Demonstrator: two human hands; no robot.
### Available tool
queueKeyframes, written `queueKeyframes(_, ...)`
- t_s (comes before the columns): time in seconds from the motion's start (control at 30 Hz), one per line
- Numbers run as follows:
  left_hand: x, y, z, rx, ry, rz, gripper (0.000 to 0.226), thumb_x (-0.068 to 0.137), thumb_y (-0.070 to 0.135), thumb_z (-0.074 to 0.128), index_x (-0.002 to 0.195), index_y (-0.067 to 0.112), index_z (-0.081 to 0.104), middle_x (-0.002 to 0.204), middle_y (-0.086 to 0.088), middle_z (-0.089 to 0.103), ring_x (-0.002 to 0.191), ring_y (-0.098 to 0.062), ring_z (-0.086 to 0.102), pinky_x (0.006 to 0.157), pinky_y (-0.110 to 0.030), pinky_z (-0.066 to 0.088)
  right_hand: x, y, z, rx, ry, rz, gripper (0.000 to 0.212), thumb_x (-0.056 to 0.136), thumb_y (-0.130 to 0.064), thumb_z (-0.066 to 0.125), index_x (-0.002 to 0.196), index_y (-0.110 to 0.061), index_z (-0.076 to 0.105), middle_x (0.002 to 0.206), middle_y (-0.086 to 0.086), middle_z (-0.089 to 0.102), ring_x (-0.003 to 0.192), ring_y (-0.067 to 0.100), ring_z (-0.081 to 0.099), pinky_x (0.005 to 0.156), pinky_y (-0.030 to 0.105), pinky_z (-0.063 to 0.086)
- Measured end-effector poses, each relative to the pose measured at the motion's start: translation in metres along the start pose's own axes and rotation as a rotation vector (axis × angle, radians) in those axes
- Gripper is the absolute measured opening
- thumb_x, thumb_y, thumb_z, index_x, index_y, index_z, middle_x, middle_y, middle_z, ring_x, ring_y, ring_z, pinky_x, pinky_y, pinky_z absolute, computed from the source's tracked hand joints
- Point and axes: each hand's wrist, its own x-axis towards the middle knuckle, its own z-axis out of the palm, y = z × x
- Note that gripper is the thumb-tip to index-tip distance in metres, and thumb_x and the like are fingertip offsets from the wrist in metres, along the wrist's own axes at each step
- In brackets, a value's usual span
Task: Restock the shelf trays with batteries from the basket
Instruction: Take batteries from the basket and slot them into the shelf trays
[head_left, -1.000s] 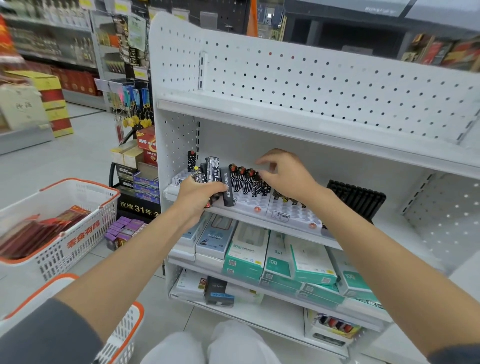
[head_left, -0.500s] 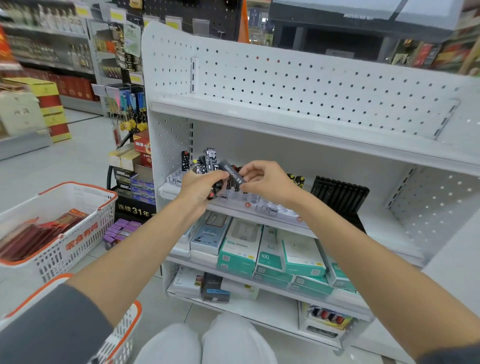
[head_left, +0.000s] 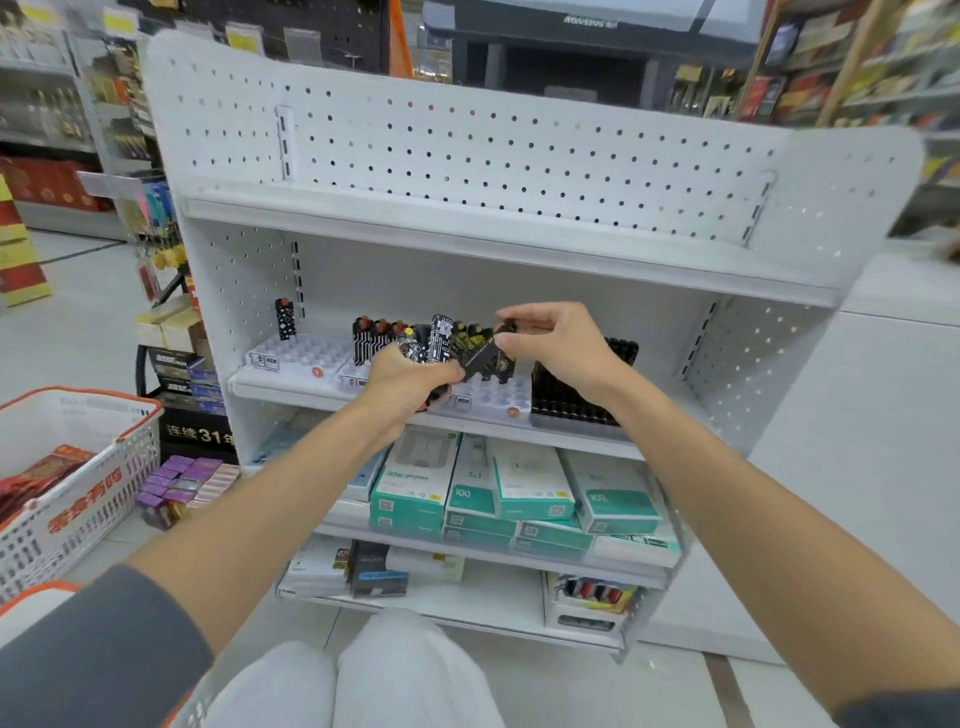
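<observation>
Batteries (head_left: 440, 338) like these should be small, rigid and slick (easy to drop), best pinched near one end. Left hand (head_left: 402, 376) clutches a fistful above the middle shelf (head_left: 291, 388) at its front edge; right hand (head_left: 558, 348), wrist raised, pinches one black battery (head_left: 480, 356) over the white tray (head_left: 488, 400).

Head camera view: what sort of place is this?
Probably a retail shop: a white pegboard shelf unit holding teal boxed goods, an orange-rimmed shopping basket on the floor, more stocked shelves behind.
</observation>
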Motion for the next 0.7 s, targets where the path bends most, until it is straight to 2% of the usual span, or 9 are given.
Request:
queueKeyframes(0.07, -0.003, 0.001, 0.017, 0.006, -0.065, -0.016, 0.083, 0.076, 0.011, 0.081, 0.140, 0.002, 0.029, 0.090, -0.018, 0.072, 0.069, -0.020, 0.064, 0.069, -0.035, 0.054, -0.006, 0.008, -0.025, -0.076, 0.062, 0.012, 0.028, 0.081, -0.012, 0.075, 0.107, -0.018, 0.067, 0.101, 0.003, 0.069, 0.088, 0.011, 0.068, 0.082, 0.019, 0.053)
queueKeyframes(0.13, -0.008, 0.003, 0.032, 0.005, -0.120, -0.013, 0.092, 0.077, 0.009, 0.079, 0.147, 0.001, 0.019, 0.094, -0.021, 0.072, 0.073, -0.023, 0.062, 0.076, -0.039, 0.055, -0.010, 0.019, -0.051, -0.172, 0.124, 0.035, 0.025, 0.081, -0.014, 0.075, 0.105, -0.018, 0.066, 0.101, 0.003, 0.069, 0.091, 0.015, 0.067, 0.085, 0.024, 0.053)
queueKeyframes(0.27, -0.009, 0.002, 0.051, 0.034, -0.172, -0.003, 0.078, 0.080, 0.004, 0.074, 0.142, 0.002, 0.026, 0.081, -0.016, 0.068, 0.064, -0.020, 0.059, 0.062, -0.029, 0.050, -0.018, 0.038, -0.092, -0.397, 0.209, 0.056, 0.034, 0.084, -0.017, 0.073, 0.117, -0.013, 0.068, 0.107, -0.001, 0.066, 0.096, 0.012, 0.064, 0.085, 0.021, 0.048)
queueKeyframes(0.33, -0.009, 0.002, 0.057, 0.037, -0.187, 0.003, 0.064, 0.082, 0.004, 0.073, 0.130, 0.012, 0.032, 0.078, -0.014, 0.066, 0.056, -0.014, 0.061, 0.058, -0.024, 0.052, -0.018, 0.046, -0.097, -0.438, 0.237, 0.054, 0.034, 0.084, -0.017, 0.073, 0.118, -0.015, 0.068, 0.104, -0.002, 0.066, 0.092, 0.012, 0.064, 0.081, 0.019, 0.046)
queueKeyframes(0.4, -0.008, 0.001, 0.062, 0.015, -0.177, 0.001, 0.052, 0.083, 0.006, 0.074, 0.113, 0.015, 0.033, 0.078, -0.013, 0.065, 0.060, -0.016, 0.063, 0.062, -0.024, 0.054, -0.016, 0.052, -0.093, -0.443, 0.244, 0.049, 0.033, 0.084, -0.016, 0.073, 0.116, -0.015, 0.068, 0.101, -0.001, 0.066, 0.086, 0.012, 0.063, 0.081, 0.019, 0.048)
queueKeyframes(0.47, -0.005, 0.000, 0.064, 0.013, -0.169, -0.001, 0.048, 0.083, 0.007, 0.075, 0.108, 0.015, 0.035, 0.079, -0.012, 0.066, 0.068, -0.020, 0.064, 0.069, -0.027, 0.056, -0.013, 0.058, -0.086, -0.440, 0.249, 0.021, 0.032, 0.084, -0.015, 0.072, 0.115, -0.014, 0.067, 0.098, -0.002, 0.063, 0.080, 0.010, 0.060, 0.077, 0.017, 0.046)
queueKeyframes(0.63, 0.001, -0.003, 0.063, -0.009, -0.217, -0.016, 0.058, 0.082, 0.007, 0.076, 0.121, 0.009, 0.033, 0.076, -0.013, 0.066, 0.069, -0.023, 0.064, 0.065, -0.028, 0.055, 0.002, 0.067, -0.073, -0.458, 0.256, -0.020, 0.024, 0.085, -0.015, 0.071, 0.108, -0.013, 0.065, 0.094, -0.005, 0.060, 0.081, 0.010, 0.059, 0.074, 0.019, 0.048)
queueKeyframes(0.7, 0.001, -0.004, 0.062, -0.014, -0.228, -0.021, 0.073, 0.081, 0.008, 0.078, 0.136, 0.002, 0.029, 0.074, -0.012, 0.068, 0.070, -0.023, 0.066, 0.061, -0.027, 0.055, 0.006, 0.070, -0.069, -0.482, 0.240, -0.029, 0.023, 0.085, -0.015, 0.070, 0.108, -0.012, 0.066, 0.095, -0.002, 0.062, 0.083, 0.012, 0.060, 0.077, 0.021, 0.050)
